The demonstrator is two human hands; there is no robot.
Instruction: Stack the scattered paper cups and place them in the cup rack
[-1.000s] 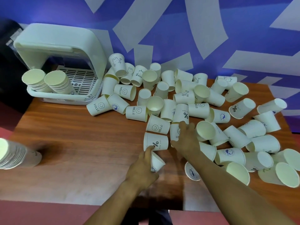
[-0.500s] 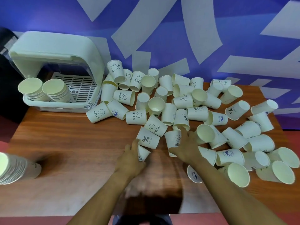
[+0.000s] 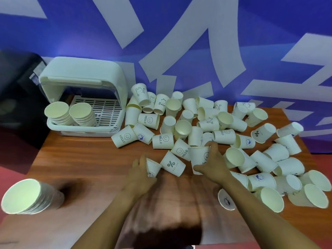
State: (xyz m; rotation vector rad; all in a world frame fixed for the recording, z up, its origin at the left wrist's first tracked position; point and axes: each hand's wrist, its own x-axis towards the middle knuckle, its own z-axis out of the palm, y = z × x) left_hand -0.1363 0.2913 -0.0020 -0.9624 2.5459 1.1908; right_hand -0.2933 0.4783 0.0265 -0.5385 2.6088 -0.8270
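Several white paper cups lie scattered over the middle and right of the wooden table (image 3: 86,164). My left hand (image 3: 142,175) grips a small cup (image 3: 152,166) lying on its side at the pile's near edge. My right hand (image 3: 213,164) grips a smiley-printed cup (image 3: 199,155), fingers over its top and thumb at its base. A "NICE DAY" cup (image 3: 172,165) lies between the two hands. The white cup rack (image 3: 86,97) stands at the back left with two stacks of cups (image 3: 70,114) inside its tray.
A tall stack of cups (image 3: 28,196) lies on its side at the table's near left edge. A blue and white patterned wall rises behind the table. A dark object fills the far left beside the rack.
My right hand has closed round the smiley cup and lifted it upright. My left hand kept its cup and shifted slightly left. The camera has tilted up.
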